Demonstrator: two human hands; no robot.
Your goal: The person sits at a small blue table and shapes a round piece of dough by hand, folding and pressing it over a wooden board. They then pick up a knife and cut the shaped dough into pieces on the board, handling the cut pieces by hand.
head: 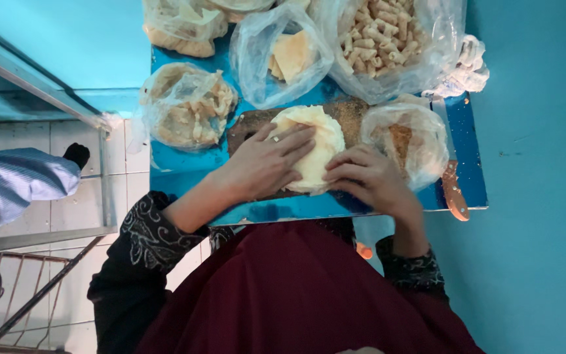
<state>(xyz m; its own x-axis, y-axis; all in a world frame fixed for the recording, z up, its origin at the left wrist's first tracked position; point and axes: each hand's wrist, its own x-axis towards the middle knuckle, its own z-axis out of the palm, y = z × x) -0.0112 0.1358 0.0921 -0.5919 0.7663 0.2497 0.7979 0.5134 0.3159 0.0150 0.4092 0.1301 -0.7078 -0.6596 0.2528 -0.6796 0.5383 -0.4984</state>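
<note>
While the left hand (266, 164) lies flat, fingers spread, on the pale dough round (314, 147) on the wooden board (348, 111), the right hand (368, 178) curls against its edge. Behind stand plastic bags: flat pieces (289, 56), then short tube snacks (378, 36).

A round, flat piece of pale dough (316, 147) lies on a brown wooden board (348, 115). It is creamy white and soft, with folds near its edges. The left hand (266, 160) presses flat on its left part. The right hand (368, 177) touches its lower right edge, fingers bent over the rim
</note>
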